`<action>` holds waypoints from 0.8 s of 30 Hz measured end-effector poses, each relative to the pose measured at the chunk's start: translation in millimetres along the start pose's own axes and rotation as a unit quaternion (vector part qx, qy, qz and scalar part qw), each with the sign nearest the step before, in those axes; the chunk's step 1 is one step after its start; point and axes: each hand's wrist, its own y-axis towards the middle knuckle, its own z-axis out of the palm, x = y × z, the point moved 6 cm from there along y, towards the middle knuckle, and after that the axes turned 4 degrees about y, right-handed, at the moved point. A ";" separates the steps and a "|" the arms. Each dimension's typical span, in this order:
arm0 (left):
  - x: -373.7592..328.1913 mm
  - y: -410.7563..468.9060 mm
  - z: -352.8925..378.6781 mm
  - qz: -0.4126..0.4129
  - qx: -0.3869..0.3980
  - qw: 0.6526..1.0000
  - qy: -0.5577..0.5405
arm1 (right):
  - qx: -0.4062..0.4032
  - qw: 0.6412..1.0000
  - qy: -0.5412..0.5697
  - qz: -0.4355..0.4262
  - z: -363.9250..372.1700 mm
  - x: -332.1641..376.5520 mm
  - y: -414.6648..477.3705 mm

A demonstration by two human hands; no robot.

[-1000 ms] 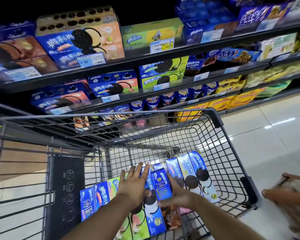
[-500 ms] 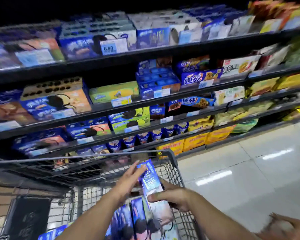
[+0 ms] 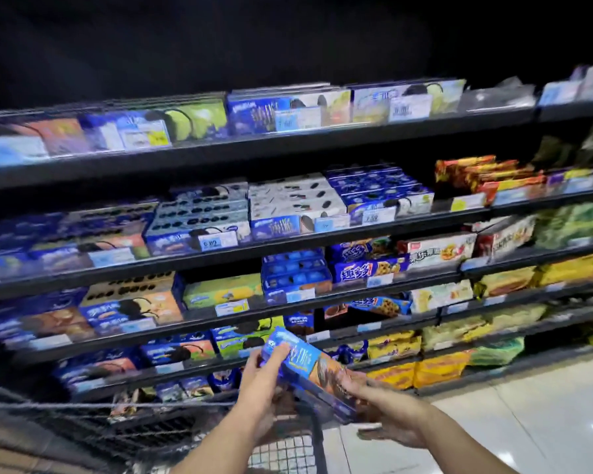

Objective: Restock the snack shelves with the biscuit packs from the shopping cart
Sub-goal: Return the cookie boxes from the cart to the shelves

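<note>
Biscuit pack (image 3: 308,366): the blue pack is hanging in the air over the front rim of the shopping cart (image 3: 144,405), tilting with its upper end toward the lower shelves (image 3: 288,145) and touching neither.
Left hand (image 3: 261,378): its grip is clamping the pack's upper end, fingers curling over the top edge.
Right hand (image 3: 387,415): its grip is closing round the lower end from beneath, though blur is hiding the fingertips.
Why both hands: one at each end is probably steadying the long pack and letting it be aimed lengthwise.
Shelves: blue packs are crowding most rows; a dark gap (image 3: 322,319) is showing just above the pack.
Step in hand: the pack is seemingly heading shelfward; the gap may be its slot.
</note>
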 end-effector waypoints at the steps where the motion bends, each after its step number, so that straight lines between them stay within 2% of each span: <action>1: -2.9 3.7 -0.2 0.016 -0.016 1.000 -0.008 | 0.002 0.999 0.034 -0.007 -2.6 -0.2 5.5; 5: -7.4 27.2 1.4 0.076 -0.035 0.996 0.009 | -0.027 0.992 0.084 -0.090 -13.9 4.8 36.7; 7: -12.3 38.9 -2.8 0.135 -0.028 0.987 0.086 | -0.046 0.984 0.082 -0.151 -19.4 16.0 50.1; 9: -18.2 50.6 -7.1 0.190 -0.021 0.963 0.191 | -0.070 0.970 0.048 -0.228 -22.7 35.5 57.4; 12: -29.0 72.2 -17.2 0.276 -0.012 0.923 0.269 | -0.095 0.940 -0.051 -0.323 -20.1 69.6 60.8; 15: -41.6 89.8 -21.6 0.330 -0.007 0.888 0.321 | -0.088 0.918 -0.123 -0.365 -21.3 99.5 66.3; 20: -58.9 120.5 -17.2 0.391 -0.053 0.832 0.390 | -0.115 0.888 -0.193 -0.401 -34.8 140.6 96.6; 24: -65.2 145.5 -10.5 0.405 -0.093 0.805 0.423 | -0.136 0.865 -0.250 -0.414 -43.0 157.6 125.3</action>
